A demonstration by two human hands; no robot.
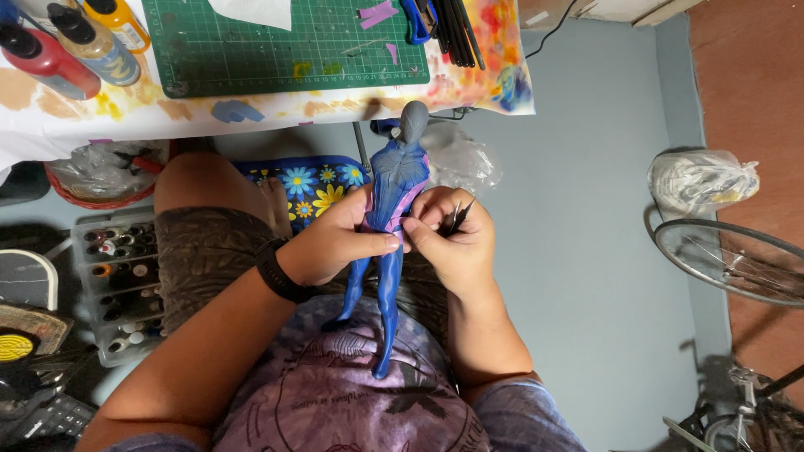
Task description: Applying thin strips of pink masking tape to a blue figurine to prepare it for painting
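A blue figurine [394, 180] with a grey head, purple patches on its torso and long blue legs is held upright over my lap. My left hand [335, 243], with a black band on the wrist, grips its waist from the left. My right hand [448, 234] presses on the waist from the right and also holds a thin dark pointed tool [459, 216] between its fingers.
A table with a paint-stained cover [251, 105] carries a green cutting mat [285, 46], paint bottles [71, 42] and dark tools. A clear box of small paint pots [117, 276] sits on the floor at left. A bicycle wheel [737, 259] and a plastic bag [699, 180] are at right.
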